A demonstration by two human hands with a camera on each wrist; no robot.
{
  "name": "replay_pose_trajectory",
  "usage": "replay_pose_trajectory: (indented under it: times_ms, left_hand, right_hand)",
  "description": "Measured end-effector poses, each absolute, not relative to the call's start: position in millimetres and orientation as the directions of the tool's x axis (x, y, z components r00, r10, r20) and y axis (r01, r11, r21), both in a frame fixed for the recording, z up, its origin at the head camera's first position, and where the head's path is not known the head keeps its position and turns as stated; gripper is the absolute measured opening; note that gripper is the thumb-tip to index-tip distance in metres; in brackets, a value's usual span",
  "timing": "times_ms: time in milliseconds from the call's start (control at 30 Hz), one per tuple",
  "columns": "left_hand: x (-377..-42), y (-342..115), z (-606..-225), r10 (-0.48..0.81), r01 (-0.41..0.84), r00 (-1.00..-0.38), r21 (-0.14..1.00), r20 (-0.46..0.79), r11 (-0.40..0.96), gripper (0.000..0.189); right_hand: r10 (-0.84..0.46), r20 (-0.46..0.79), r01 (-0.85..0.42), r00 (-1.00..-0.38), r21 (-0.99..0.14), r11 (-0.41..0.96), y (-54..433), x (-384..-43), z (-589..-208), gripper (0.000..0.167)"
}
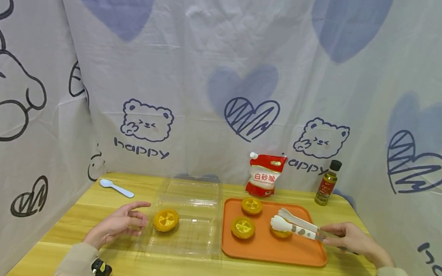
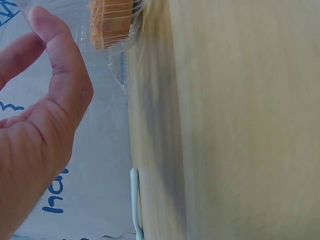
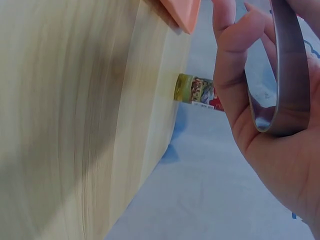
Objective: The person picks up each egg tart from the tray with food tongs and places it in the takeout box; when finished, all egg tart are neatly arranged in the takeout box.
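Observation:
My right hand [image 1: 348,240] holds a pair of steel tongs [image 1: 307,229] with white paw-shaped tips. Those tips are over an egg tart [image 1: 280,233] on the orange tray [image 1: 273,257] and partly hide it; whether they grip it I cannot tell. In the right wrist view the bent steel end of the tongs [image 3: 292,75] lies in the palm. My left hand [image 1: 120,223], fingers loosely bent, is at the left edge of a clear plastic box [image 1: 196,241] with its lid raised. One egg tart [image 1: 166,220] sits inside the box, near that hand.
Two more tarts, one at the back [image 1: 252,205] and one in front [image 1: 243,227], lie on the tray's left half. Behind stand a red-and-white sugar pouch [image 1: 266,177] and an oil bottle [image 1: 326,184]. A pale spoon [image 1: 117,188] lies back left. Patterned cloth encloses the table.

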State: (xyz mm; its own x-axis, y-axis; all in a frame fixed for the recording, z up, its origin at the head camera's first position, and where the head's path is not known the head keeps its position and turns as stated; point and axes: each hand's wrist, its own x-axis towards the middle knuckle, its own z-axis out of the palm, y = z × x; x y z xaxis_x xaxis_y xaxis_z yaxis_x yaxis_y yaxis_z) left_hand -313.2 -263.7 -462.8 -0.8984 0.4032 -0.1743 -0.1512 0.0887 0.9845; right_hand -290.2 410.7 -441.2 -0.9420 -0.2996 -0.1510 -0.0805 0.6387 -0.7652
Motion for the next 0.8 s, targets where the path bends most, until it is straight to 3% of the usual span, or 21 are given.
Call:
replay_pose_trajectory:
  times_ms: [800]
  left_hand:
    - [-315.7, -264.8, -465.8, 0.402, -0.156, -0.897, 0.983, -0.183, 0.1, 0.077]
  right_hand:
    - [-0.381, -0.098, -0.204, -0.919, -0.709, 0.675, 418.7, -291.9, -446.8, 0.054]
